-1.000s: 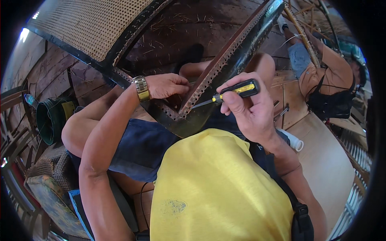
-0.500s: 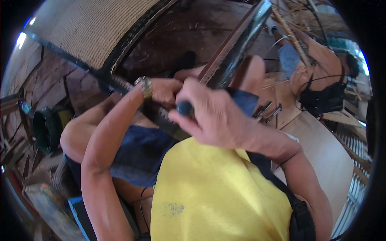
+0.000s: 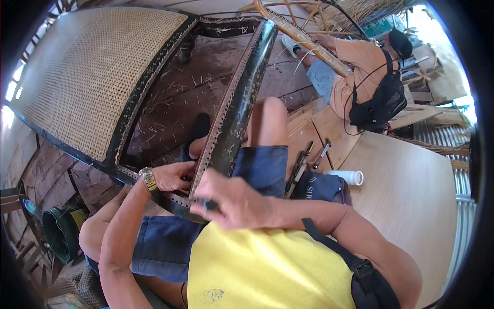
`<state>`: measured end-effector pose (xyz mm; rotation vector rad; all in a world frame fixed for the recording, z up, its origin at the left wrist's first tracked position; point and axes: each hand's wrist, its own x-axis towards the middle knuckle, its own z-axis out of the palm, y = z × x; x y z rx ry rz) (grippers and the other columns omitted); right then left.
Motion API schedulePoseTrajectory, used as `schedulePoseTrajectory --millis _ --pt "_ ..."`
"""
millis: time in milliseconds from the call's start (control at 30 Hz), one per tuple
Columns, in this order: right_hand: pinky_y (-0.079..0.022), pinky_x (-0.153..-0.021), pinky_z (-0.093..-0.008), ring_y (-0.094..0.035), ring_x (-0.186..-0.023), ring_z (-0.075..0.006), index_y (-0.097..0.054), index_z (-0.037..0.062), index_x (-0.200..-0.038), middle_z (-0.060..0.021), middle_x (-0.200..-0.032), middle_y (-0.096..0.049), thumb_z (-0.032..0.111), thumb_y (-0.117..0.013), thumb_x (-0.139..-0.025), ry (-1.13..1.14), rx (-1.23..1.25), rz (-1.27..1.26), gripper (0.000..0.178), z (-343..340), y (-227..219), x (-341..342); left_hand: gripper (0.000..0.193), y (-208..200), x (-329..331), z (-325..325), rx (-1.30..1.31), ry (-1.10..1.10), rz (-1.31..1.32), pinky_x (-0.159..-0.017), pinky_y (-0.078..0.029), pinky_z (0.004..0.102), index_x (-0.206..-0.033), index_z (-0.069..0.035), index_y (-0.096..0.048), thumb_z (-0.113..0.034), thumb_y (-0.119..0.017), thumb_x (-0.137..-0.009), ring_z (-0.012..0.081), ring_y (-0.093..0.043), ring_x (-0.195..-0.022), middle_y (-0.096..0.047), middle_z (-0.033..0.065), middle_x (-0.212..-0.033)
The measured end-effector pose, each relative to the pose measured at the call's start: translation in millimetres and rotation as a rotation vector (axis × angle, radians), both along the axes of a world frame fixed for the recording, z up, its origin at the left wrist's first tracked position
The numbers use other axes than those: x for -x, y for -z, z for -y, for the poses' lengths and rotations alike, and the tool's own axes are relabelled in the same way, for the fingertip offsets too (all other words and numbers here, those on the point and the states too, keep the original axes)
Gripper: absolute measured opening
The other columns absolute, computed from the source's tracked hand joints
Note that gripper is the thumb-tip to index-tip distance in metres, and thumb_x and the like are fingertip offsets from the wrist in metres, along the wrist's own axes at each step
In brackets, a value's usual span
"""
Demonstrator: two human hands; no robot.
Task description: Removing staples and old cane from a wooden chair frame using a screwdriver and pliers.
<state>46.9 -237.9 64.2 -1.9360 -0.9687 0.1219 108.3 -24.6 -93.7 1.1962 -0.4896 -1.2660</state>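
A dark wooden chair frame (image 3: 242,105) lies across my lap, its long rail pierced by a row of small holes. A woven cane panel (image 3: 98,67) fills its left section; the section in front of me has no panel. My left hand (image 3: 174,176), with a metal watch (image 3: 148,180) at the wrist, bends its fingers into the near inner corner. Their tips are hidden by the rail. Just right of it, over that corner, my right hand (image 3: 234,201) is blurred but closed around a dark-handled tool (image 3: 210,204), whose working end cannot be made out.
Another person (image 3: 355,72) sits at the far right, hands by a rattan frame (image 3: 309,44). Beside my right knee lie hand tools (image 3: 301,165), a dark bag (image 3: 314,186) and a white cylinder (image 3: 352,177) on boards. A dark green bin (image 3: 57,234) stands at left.
The view has shifted, showing more of the chair frame and the other person. My right hand stays closed on the tool and has moved down along the frame corner; my left hand stays inside the corner.
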Motion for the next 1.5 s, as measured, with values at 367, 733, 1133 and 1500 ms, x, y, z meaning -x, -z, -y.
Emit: schedulePoseTrajectory --millis 367,733,1133,1500 --pt "-0.049 -0.062 -0.0245 -0.057 -0.068 -0.008 -0.053 0.0065 -0.115 -0.0053 -0.091 -0.063 0.018 -0.059 -0.105 0.894 -0.045 -0.014 0.016 139.0 -91.3 -48.3 0.052 -3.3 1.1 -9.4 -0.053 -0.086 0.052 -0.109 -0.043 0.0336 -0.143 0.0 -0.047 0.002 -0.062 -0.093 0.0167 -0.056 -0.123 -0.061 0.0064 -0.134" --pt "-0.056 -0.076 -0.0566 -0.07 -0.091 -0.0464 -0.046 0.0028 -0.12 -0.0237 -0.093 -0.07 0.032 -0.061 -0.099 1.032 1.013 -0.566 0.039 270.5 154.9 66.5 0.057 -21.1 11.4 -16.9 -0.514 -0.478 -0.035 -0.106 -0.042 0.03 -0.143 0.002 -0.054 -0.044 -0.046 -0.11 0.0177 -0.058 -0.12 -0.064 0.0088 -0.134" --pt "-0.056 -0.082 -0.0552 -0.069 -0.097 -0.0467 -0.055 -0.0041 -0.116 -0.0273 -0.101 -0.071 0.014 -0.064 -0.092 1.104 0.776 -0.443 0.031 342.9 162.5 -13.1 0.062 -62.5 22.0 15.8 -0.288 -0.649 -0.091 -0.109 -0.041 0.0335 -0.144 0.003 -0.049 -0.037 -0.067 -0.1 0.0203 -0.058 -0.123 -0.062 0.0106 -0.136" --pt "-0.055 -0.092 -0.0528 -0.068 -0.107 -0.046 -0.055 -0.0036 -0.125 -0.0313 -0.107 -0.07 0.031 -0.069 -0.091 1.385 0.782 -0.677 0.051 383.3 187.0 -31.0 0.057 -48.5 -42.9 63.8 -0.223 -0.756 -0.088 -0.104 -0.047 0.033 -0.141 0.003 -0.049 -0.027 -0.071 -0.098 0.0194 -0.062 -0.116 -0.065 0.0118 -0.13"
